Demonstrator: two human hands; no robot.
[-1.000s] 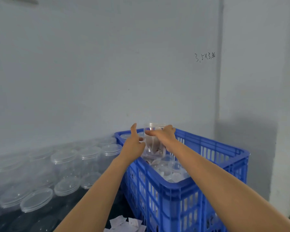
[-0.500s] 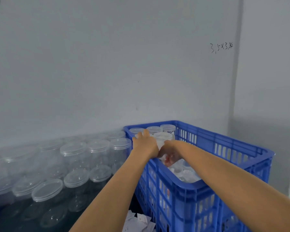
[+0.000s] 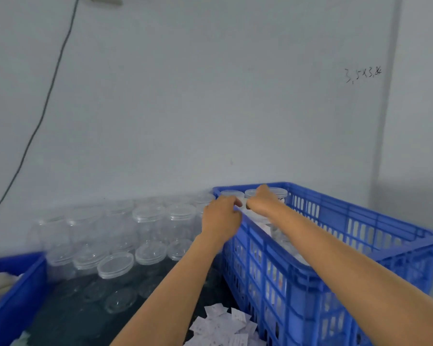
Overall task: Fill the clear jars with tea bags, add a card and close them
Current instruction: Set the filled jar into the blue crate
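A blue slatted crate (image 3: 308,270) stands at the right and holds closed clear jars with something white and red inside. Two such jars (image 3: 231,193) stand in a row against its far wall. Both of my hands meet at the crate's far left corner. My left hand (image 3: 220,217) curls over the rim there, and my right hand (image 3: 263,201) curls from the inside. Between them only a white sliver of a jar lid (image 3: 244,204) shows. The rest of that jar is hidden by my hands.
Several empty clear jars with lids (image 3: 148,221) crowd the dark table left of the crate, some lying down. A loose lid (image 3: 115,264) lies in front of them. White paper sachets (image 3: 220,325) are piled at the bottom. A blue bin (image 3: 15,295) sits at the far left.
The jar that my hands held above the crate has come down into its far left corner. Both hands followed it down and now sit at rim height.
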